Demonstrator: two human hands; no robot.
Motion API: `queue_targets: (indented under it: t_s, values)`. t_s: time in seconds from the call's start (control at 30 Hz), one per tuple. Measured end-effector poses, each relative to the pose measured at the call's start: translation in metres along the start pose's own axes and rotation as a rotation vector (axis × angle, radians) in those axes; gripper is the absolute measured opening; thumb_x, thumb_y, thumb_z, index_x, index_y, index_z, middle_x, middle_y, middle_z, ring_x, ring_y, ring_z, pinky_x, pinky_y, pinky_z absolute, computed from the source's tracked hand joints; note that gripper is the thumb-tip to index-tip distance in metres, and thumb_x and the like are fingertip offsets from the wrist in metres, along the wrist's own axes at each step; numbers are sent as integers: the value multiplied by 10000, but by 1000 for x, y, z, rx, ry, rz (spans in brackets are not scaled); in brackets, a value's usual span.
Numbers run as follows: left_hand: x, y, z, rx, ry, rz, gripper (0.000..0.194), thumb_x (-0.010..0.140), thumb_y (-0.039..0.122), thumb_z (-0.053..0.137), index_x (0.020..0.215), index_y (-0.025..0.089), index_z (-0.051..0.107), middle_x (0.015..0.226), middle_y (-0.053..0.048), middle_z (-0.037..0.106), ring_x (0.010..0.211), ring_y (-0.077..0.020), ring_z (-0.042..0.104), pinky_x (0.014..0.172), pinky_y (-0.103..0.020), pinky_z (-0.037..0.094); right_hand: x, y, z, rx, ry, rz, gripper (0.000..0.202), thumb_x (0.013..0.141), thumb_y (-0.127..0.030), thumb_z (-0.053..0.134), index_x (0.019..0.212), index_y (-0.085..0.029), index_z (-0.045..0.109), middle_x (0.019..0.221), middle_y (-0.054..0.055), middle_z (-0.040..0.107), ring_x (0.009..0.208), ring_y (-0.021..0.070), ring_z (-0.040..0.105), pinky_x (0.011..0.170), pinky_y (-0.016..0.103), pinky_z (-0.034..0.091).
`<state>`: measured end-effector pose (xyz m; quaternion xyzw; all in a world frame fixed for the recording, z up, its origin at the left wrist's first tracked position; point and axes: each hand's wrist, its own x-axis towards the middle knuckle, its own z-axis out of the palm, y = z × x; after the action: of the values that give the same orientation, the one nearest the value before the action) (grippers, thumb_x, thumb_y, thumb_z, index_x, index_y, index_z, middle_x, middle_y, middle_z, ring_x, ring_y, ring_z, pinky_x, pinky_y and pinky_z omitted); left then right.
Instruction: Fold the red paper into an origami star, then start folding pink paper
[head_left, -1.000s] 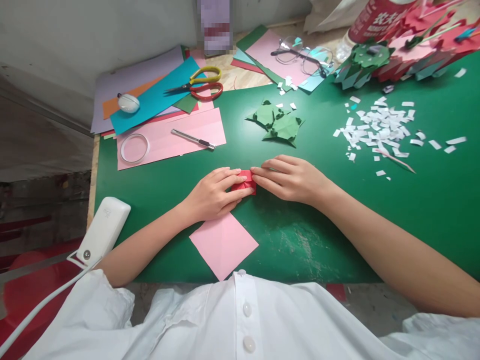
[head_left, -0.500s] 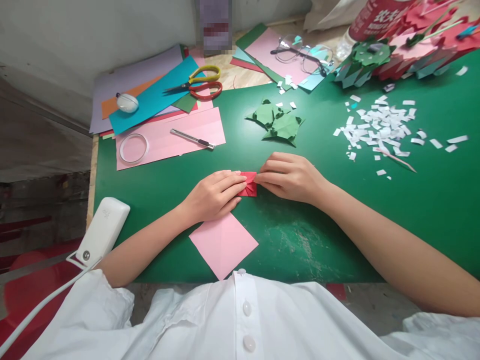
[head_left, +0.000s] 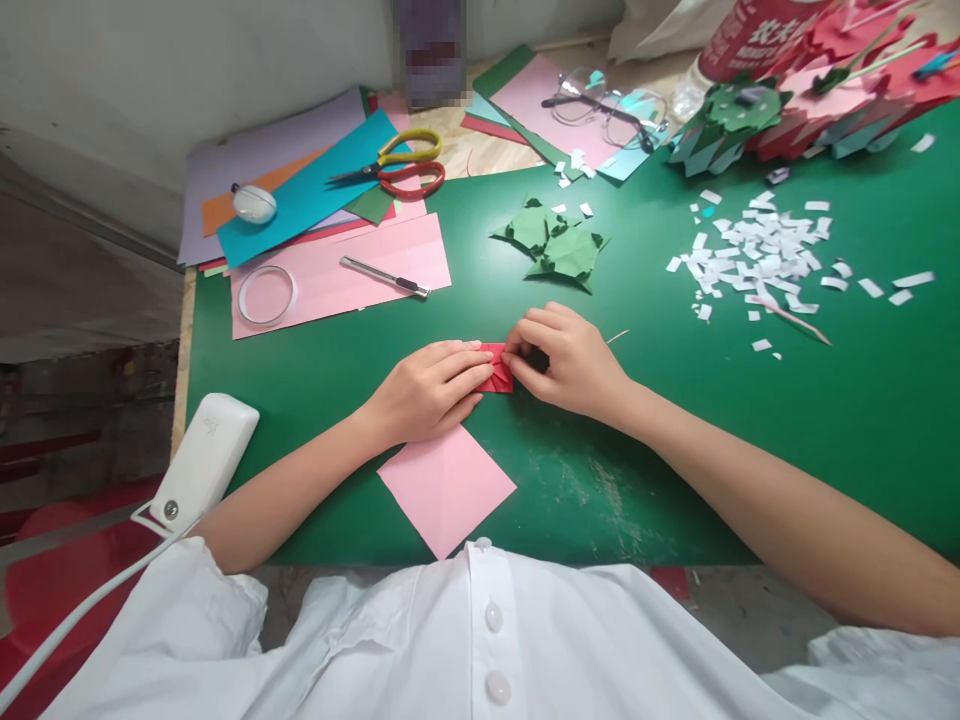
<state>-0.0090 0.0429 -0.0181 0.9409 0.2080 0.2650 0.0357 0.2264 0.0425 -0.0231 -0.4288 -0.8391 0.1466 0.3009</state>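
A small folded red paper (head_left: 498,374) lies on the green table in front of me. My left hand (head_left: 431,388) rests over its left part, fingers stretched out together and pressing it down. My right hand (head_left: 566,360) is at its right edge, thumb and index finger pinched on the paper, the other fingers curled. A pink paper square (head_left: 448,492), turned like a diamond, lies just below my left hand. Beyond my hands sit green folded paper pieces (head_left: 571,252).
Back left are stacked coloured papers, scissors (head_left: 409,165), a tape roll (head_left: 268,295) and a craft knife (head_left: 385,277). White paper scraps (head_left: 772,245) lie to the right, glasses (head_left: 604,108) at the back. A white power bank (head_left: 206,460) is at the left edge.
My right hand has shifted slightly left, its thumb and index finger now over the red paper's right edge and its fingers more curled. My left hand has stayed in place.
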Motion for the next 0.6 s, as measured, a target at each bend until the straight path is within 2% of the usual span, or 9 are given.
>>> queue_targets:
  t_s: [0.17, 0.43, 0.6]
  values:
    - [0, 0, 1, 16, 7, 7, 279, 970, 178, 576, 1235, 126, 647, 1202, -104, 767, 1182, -243, 728, 989, -400, 644, 0, 0, 1, -1, -25, 22, 114, 899, -189, 557, 788, -204, 577, 718, 29, 595, 677, 174, 467, 664, 334, 402]
    - [5, 2, -1, 133, 6, 87, 248, 959, 157, 581, 1162, 51, 677, 1133, -134, 774, 1092, -268, 754, 934, -396, 662, -1, 0, 3, -104, -24, 49, 138, 931, -225, 555, 797, -199, 575, 808, 64, 588, 717, 194, 462, 709, 373, 420]
    - [4, 1, -1, 95, 2, 62, 233, 974, 181, 570, 1158, 90, 678, 1148, -107, 774, 1119, -252, 743, 945, -387, 656, -2, 0, 5, -166, -60, 70, 170, 965, -251, 514, 809, -198, 559, 859, 81, 597, 734, 205, 448, 728, 392, 413]
